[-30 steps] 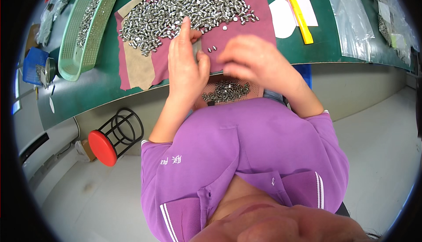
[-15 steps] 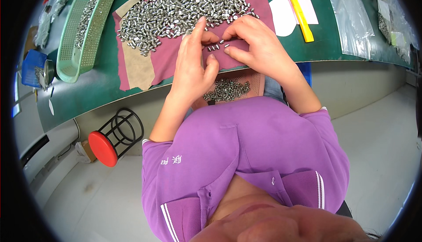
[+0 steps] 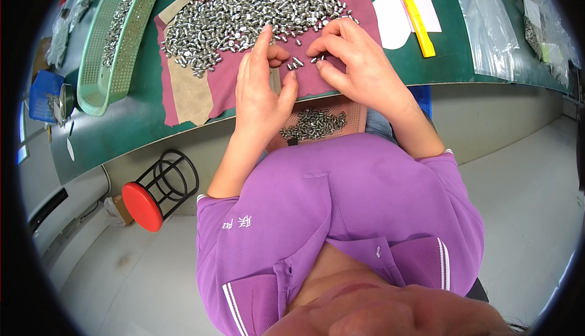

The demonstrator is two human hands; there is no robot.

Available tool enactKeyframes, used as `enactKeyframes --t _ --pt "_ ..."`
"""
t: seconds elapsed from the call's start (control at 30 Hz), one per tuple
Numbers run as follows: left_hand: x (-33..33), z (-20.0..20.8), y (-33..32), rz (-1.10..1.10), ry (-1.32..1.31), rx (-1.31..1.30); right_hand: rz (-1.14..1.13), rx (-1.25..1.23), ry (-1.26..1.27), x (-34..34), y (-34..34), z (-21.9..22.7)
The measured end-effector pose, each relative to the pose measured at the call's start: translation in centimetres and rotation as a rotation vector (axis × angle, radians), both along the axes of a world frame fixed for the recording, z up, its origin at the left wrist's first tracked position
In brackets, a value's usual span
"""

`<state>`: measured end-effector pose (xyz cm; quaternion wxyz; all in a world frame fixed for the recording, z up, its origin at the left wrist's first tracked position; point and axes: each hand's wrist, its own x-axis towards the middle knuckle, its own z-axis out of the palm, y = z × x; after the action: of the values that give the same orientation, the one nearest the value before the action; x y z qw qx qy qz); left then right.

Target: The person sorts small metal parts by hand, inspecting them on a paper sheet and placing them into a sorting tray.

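Note:
Small shiny metal parts, short and cylindrical, lie in a broad pile (image 3: 256, 16) on a maroon cloth (image 3: 234, 86). My left hand (image 3: 263, 89) rests near the pile's front edge, thumb and fingers apart, holding nothing. A few loose metal parts (image 3: 295, 63) lie on the cloth between my hands. Over the cloth to their right, my right hand (image 3: 362, 61) curves with a gap between thumb and index finger; a couple of metal parts show at that gap, apparently lying on the cloth. Below the table edge, a pink basket (image 3: 357, 119) contains more metal parts (image 3: 314, 124).
A green perforated basket (image 3: 91, 95) with metal parts stands at left, beside a blue bin (image 3: 46, 92). A yellow utility knife (image 3: 418, 25) lies on white paper (image 3: 391, 22) at right, near clear plastic bags (image 3: 487, 28). A red-topped stool (image 3: 143, 207) is on the floor.
My left hand has shifted slightly left, away from the loose parts. Those parts have changed position between my hands, and a couple now lie closer to my right fingertips.

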<state>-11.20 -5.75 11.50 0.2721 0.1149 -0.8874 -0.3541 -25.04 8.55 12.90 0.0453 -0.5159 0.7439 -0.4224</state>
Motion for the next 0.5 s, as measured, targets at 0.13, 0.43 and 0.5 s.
enactKeyframes --t 0.13,0.43,0.5 --pt "-0.07 0.42 0.30 0.025 -0.018 -0.023 0.012 0.017 -0.002 0.04 -0.06 0.22" --pt "-0.11 0.28 0.20 0.019 -0.069 0.059 0.003 0.003 -0.017 0.08 -0.30 0.65" --pt "0.03 0.25 0.12 0.013 -0.047 0.070 -0.006 0.006 -0.102 -0.05 -0.16 0.60"
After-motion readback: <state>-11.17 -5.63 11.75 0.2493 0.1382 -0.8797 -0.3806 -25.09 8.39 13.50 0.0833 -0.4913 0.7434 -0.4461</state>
